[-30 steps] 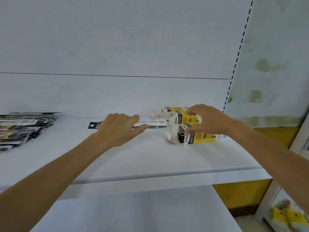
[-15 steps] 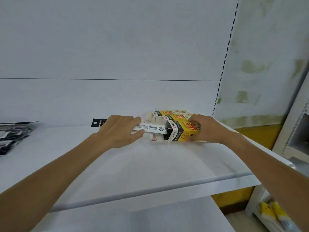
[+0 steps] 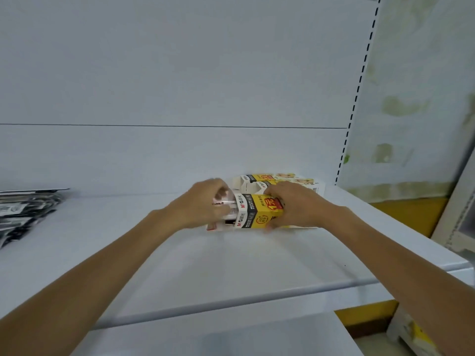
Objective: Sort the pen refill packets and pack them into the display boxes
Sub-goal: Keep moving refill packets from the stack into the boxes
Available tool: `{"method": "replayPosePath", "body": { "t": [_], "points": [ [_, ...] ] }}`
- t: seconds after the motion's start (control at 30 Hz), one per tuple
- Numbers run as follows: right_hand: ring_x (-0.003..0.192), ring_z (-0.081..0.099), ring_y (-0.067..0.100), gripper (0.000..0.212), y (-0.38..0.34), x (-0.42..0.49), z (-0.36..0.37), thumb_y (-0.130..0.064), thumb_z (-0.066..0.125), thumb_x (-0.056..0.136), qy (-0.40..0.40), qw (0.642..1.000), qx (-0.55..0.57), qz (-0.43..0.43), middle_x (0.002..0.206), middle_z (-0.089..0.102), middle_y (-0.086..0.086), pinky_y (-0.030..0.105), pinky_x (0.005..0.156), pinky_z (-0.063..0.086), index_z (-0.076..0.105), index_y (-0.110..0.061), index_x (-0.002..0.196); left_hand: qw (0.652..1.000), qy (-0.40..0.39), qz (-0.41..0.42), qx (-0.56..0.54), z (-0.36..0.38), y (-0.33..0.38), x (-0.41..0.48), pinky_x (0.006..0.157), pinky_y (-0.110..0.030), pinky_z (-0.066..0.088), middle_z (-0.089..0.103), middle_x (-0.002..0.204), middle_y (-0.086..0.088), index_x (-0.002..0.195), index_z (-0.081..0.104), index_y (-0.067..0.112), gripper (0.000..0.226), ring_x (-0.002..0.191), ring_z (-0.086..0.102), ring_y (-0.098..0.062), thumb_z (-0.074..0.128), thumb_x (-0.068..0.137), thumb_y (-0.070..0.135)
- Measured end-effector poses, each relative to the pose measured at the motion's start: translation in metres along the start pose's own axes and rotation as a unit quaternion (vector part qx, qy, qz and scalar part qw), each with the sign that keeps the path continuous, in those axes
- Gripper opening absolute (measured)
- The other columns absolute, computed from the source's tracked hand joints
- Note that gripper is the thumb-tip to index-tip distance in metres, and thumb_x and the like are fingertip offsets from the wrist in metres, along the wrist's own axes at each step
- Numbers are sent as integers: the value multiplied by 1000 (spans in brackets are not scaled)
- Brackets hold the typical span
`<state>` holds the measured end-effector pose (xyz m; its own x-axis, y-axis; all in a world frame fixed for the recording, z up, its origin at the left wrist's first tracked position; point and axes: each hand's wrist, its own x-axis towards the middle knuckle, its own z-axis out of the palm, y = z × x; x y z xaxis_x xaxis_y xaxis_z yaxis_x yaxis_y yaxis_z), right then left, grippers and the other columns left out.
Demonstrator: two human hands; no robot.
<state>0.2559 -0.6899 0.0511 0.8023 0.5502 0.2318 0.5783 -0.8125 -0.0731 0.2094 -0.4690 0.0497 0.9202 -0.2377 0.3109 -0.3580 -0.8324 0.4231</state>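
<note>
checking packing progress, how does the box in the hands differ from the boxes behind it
The front box is gripped by the right hand while the left hand holds a refill packet at its open end; no hand holds the back boxes. The front box sits further out on the shelf; the back boxes lie by the rear wall. Both kinds are yellow, black and white.

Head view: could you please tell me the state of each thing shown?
Front display box: lying, left end open, gripped by right hand.
Refill packet: at that open end, held by left hand.
Rear display boxes: lying, flaps open.
Packet pile: loose, unpacked.
</note>
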Motion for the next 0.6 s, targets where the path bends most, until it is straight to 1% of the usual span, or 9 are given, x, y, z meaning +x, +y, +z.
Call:
{"method": "replayPosePath", "body": {
  "t": [0.1,0.17,0.27,0.33,0.4,0.43,0.5,0.53,0.6],
  "points": [
    [97,51,15,60,15,-8,5,-51,79,61,-29,999,6,24,102,55,-6,32,80,43,54,-25,109,995,80,-10,53,-19,-19,-3,99,-29,33,49,125,1,124,50,15,39,119,45,-17,58,85,20],
    [103,52,15,62,20,-14,7,-49,79,63,-26,998,38,34,109,56,-8,29,84,41,53,-29,115,991,39,-83,95,-27,-34,-10,95,-33,37,54,119,3,115,53,23,30,110,50,-16,56,87,29],
    [112,48,14,67,20,-18,7,-42,78,68,-23,996,74,40,122,54,-7,27,91,37,50,-28,127,981,-79,-174,29,-19,-45,-25,78,-27,40,63,98,6,101,56,28,20,94,54,-14,60,85,39],
    [112,48,13,66,19,-18,6,-40,78,69,-23,996,83,39,123,55,-7,28,93,37,50,-28,127,975,-88,-193,-62,-12,-42,-30,70,-23,40,65,93,6,98,59,26,24,87,55,-13,62,83,43],
    [110,50,14,61,18,-19,6,-39,78,69,-20,995,86,35,120,57,-6,29,92,39,53,-27,124,954,-96,-214,-187,-12,-34,-33,63,-22,39,66,94,4,99,62,24,35,76,55,-12,62,74,48],
    [109,51,15,60,17,-19,6,-39,78,69,-20,996,85,35,118,57,-6,29,91,39,54,-27,123,951,-109,-203,-206,-13,-32,-34,63,-22,40,66,94,4,99,61,25,36,73,56,-11,63,70,46],
    [110,51,15,60,18,-18,8,-40,77,70,-19,996,81,34,117,57,-6,29,90,38,53,-26,123,963,-120,-158,-180,-11,-29,-34,70,-21,45,66,93,6,98,60,26,28,73,60,-8,74,74,27],
    [110,51,15,61,18,-18,8,-41,77,70,-17,996,79,32,118,57,-7,29,90,38,53,-27,124,972,-96,-141,-159,-6,-25,-30,73,-20,46,66,92,6,95,61,26,26,73,61,-7,76,74,19],
    [110,50,14,61,19,-17,8,-42,76,70,-11,997,73,32,119,57,-7,28,90,38,52,-28,125,980,-17,-123,-157,6,-11,-20,71,-17,46,66,91,5,90,63,24,25,77,62,-8,78,72,16]
  ]
}}
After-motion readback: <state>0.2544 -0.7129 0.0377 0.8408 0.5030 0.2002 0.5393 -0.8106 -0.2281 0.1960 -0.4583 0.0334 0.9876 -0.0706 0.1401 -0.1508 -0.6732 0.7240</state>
